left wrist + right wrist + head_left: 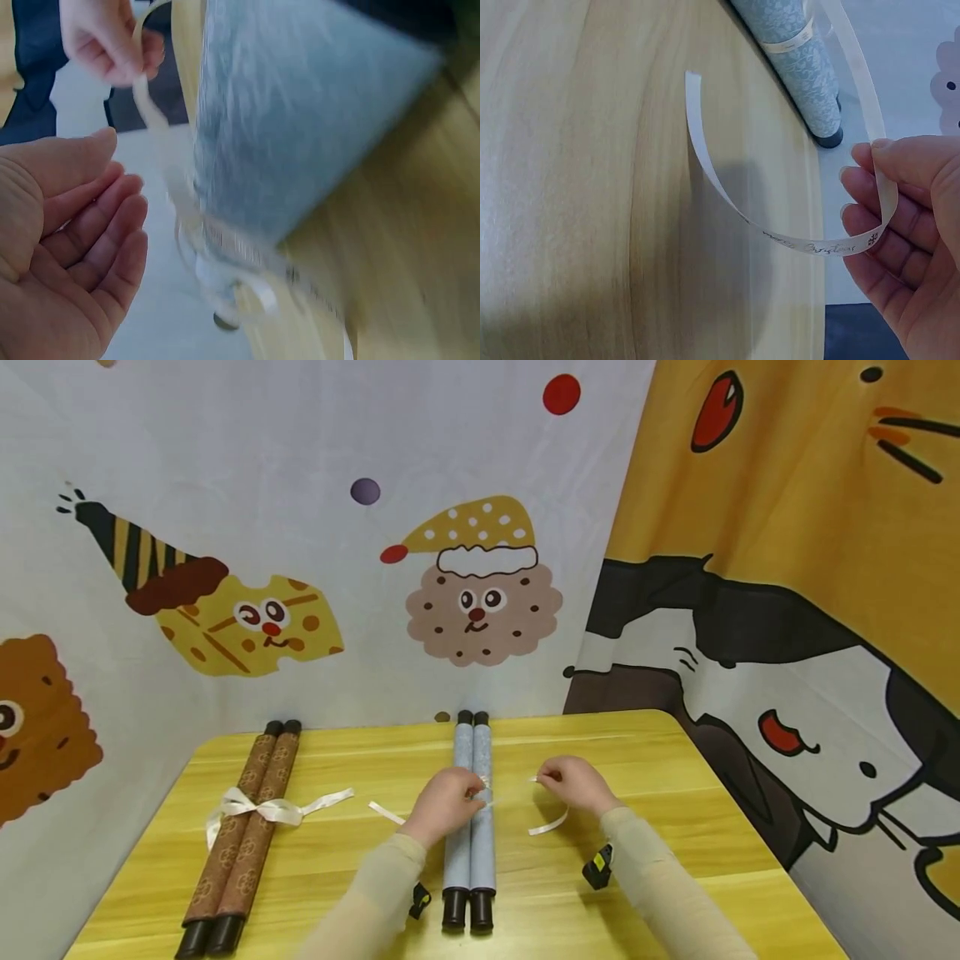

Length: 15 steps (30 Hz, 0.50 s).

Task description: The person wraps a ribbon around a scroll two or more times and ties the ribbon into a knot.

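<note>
Two light-blue scrolls (458,852) with dark end knobs lie side by side at the middle of the table. A white printed ribbon (795,244) runs round them. My right hand (576,783), to the right of the scrolls, pinches one length of this ribbon between thumb and forefinger, and its loose tail curves down. Over the scrolls is my left hand (444,803). In the left wrist view its thumb and loosely bent fingers (105,247) stand apart with nothing between them. Left of the scrolls, another ribbon tail pokes out from behind the left hand. Blur softens the ribbon crossing in that wrist view.
Two brown patterned scrolls (238,860), tied with a white ribbon bow (258,808), lie on the left of the yellow wooden table (652,760). A cartoon-printed cloth (300,443) hangs behind the table, with another printed cloth (810,635) along the right.
</note>
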Available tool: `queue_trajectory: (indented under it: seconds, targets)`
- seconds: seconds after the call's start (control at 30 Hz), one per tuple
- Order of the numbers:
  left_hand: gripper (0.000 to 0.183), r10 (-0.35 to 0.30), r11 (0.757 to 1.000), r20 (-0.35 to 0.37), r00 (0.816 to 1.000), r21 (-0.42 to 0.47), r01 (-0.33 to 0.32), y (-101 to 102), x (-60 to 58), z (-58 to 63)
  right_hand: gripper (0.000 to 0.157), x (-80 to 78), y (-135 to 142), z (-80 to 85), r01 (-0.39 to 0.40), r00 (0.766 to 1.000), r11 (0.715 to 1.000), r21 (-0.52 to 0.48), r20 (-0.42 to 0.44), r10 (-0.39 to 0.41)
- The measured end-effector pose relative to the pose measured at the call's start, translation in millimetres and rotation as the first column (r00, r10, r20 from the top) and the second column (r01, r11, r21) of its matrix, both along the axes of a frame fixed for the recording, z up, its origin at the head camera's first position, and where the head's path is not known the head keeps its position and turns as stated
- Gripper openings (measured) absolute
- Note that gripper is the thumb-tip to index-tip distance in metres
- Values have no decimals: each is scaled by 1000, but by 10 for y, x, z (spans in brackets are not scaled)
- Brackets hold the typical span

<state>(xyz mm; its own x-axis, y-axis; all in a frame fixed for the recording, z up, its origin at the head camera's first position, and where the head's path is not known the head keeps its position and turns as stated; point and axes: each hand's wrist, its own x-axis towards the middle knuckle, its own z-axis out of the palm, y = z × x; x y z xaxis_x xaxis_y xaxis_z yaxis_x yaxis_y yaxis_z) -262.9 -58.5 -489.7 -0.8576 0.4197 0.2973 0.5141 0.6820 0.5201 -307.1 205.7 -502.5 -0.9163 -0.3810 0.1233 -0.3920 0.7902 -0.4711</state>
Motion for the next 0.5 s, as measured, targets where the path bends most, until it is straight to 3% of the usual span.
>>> queue_trajectory:
  seconds: [0.23,0.5]
  targets:
    - [15,56,997,4,998,-46,-56,145,-45,-73,9,26,-32,55,-30,997,998,-46,-66,27]
    - [4,71,997,-8,997,-23,-72,156,-87,-149,9,43,-115,87,20,997,992,-121,-78,-29]
